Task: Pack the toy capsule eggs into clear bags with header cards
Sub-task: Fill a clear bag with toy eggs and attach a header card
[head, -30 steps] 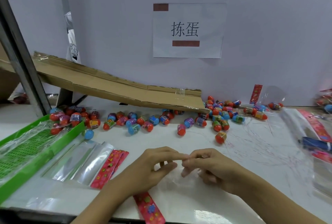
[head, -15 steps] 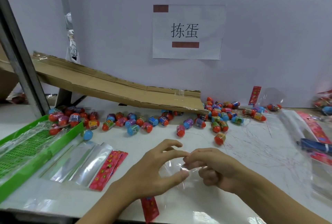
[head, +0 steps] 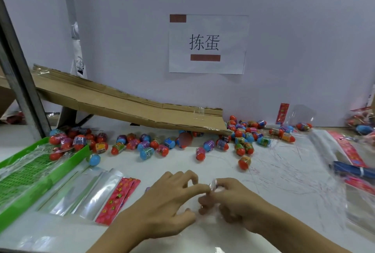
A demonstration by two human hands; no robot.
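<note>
At the table's near edge both hands, left hand (head: pixel 168 206) and right hand (head: pixel 233 204), pinch one clear bag (head: pixel 213 184) open; it looks empty, capsule eggs (head: pixel 244 162) lie loose, packing barely begun

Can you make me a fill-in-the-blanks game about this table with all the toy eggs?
1. The ramp leaning over the eggs is made of ____.
2. The tray on the left is coloured ____.
3. Both hands, left and right, pinch a clear ____.
4. The sign hangs on the ____.

Missing words: cardboard; green; bag; wall
</note>
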